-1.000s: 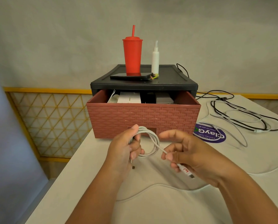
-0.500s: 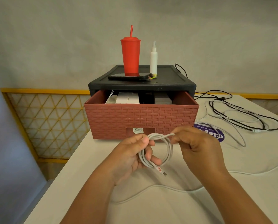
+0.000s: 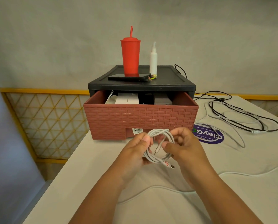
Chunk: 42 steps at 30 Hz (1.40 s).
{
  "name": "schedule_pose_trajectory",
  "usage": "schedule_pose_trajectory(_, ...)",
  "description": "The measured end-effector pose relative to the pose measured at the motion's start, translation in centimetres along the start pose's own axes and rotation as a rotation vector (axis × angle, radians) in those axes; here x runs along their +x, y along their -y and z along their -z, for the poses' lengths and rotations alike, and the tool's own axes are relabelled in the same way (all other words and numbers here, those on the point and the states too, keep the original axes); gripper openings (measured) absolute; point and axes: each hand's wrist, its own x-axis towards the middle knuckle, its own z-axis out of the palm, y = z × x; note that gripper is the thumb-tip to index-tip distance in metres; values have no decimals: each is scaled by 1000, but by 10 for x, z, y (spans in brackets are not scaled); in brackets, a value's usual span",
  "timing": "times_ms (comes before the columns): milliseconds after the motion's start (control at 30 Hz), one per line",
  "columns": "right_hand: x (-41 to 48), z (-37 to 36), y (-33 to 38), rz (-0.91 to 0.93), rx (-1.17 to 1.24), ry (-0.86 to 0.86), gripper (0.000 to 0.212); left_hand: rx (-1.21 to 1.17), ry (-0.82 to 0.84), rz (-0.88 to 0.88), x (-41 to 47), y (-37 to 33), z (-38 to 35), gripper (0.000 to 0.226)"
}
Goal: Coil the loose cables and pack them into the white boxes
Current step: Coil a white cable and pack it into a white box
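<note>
A white cable (image 3: 161,145) is wound into a small coil in front of the red-brown drawer (image 3: 140,122). My left hand (image 3: 135,152) pinches the coil's left side. My right hand (image 3: 182,146) grips its right side, thumb on the loops. A USB plug with a red mark (image 3: 169,164) sticks out below the coil. White boxes (image 3: 127,99) lie inside the open drawer. Loose black and white cables (image 3: 242,117) sprawl on the table at the right. Another white cable (image 3: 248,174) trails along the table near my right forearm.
The drawer sits in a black cabinet (image 3: 141,81) carrying a red cup with straw (image 3: 130,55), a white bottle (image 3: 153,60) and a phone (image 3: 129,77). A purple round sticker (image 3: 208,135) lies right of the drawer. The table's left edge drops toward a yellow lattice railing (image 3: 42,120).
The last loose stretch of the cable has been wound onto the coil. My right hand moved in to hold the coil's right side; both hands sit slightly lower and closer together.
</note>
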Motion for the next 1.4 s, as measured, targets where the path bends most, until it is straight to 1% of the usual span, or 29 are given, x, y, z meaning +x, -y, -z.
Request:
schedule_pose_trajectory(67, 2, 2, 1, -90, 170, 22, 34, 101, -11, -34, 0, 0, 0, 29)
schedule_pose_trajectory(133, 3, 6, 3, -151, 307, 87, 41, 143, -19, -65, 0, 0, -1, 30)
schedule_pose_trajectory(200, 4, 9, 5, -176, 425, 131, 50, 207, -22, -93, 0, 1, -2, 29)
schedule_pose_trajectory(267, 4, 11, 5, -187, 495, 141, 58, 281, -34, -131, 2, 2, -1, 24)
schedule_pose_trajectory(300, 4, 11, 5, -194, 515, 151, 56, 297, -49, -145, 2, 2, -1, 23)
schedule_pose_trajectory(367, 2, 9, 6, -202, 508, 197, 45, 298, -89, -158, 3, 3, 1, 24)
schedule_pose_trajectory(400, 1, 9, 7, -200, 474, 224, 42, 291, -108, -166, 3, 2, 1, 24)
schedule_pose_trajectory(500, 1, 8, 8, -156, 302, 268, 49, 259, -149, -165, 3, 2, -1, 27)
schedule_pose_trajectory(567, 2, 9, 9, -84, 78, 216, 46, 225, -151, -152, 5, 4, -2, 27)
schedule_pose_trajectory(633, 3, 12, 7, 4, -205, 136, 44, 175, -144, -120, 5, 6, -5, 24)
schedule_pose_trajectory(700, 2, 14, 6, 71, -446, 50, 37, 138, -151, -83, 5, 7, -8, 24)
schedule_pose_trajectory(767, 2, 16, 5, 105, -587, -6, 30, 107, -179, -48, 6, 9, -9, 27)
schedule_pose_trajectory(833, 2, 16, 4, 143, -657, -37, 29, 80, -209, -27, 7, 12, -10, 36)
schedule_pose_trajectory(867, 2, 16, 3, 166, -699, -50, 30, 75, -218, -21, 7, 12, -10, 35)
schedule_pose_trajectory(967, 3, 20, 1, 221, -797, -80, 32, 109, -233, -25, 8, 14, -12, 22)
schedule_pose_trajectory(1033, 6, 26, 1, 223, -801, -86, 24, 156, -225, -27, 9, 16, -16, 19)
schedule_pose_trajectory(1133, 11, 43, 2, 180, -790, -102, 15, 219, -194, 8, 8, 21, -23, 22)
schedule_pose_trajectory(1200, 16, 60, 2, 133, -775, -125, 15, 313, -178, 11, 7, 28, -22, 24)
schedule_pose_trajectory(1300, 21, 86, -1, 48, -823, -146, 23, 457, -165, -25, 7, 32, -17, 19)
schedule_pose_trajectory(1400, 25, 107, -8, -11, -838, -237, 19, 567, -171, -66, 7, 32, -15, 12)
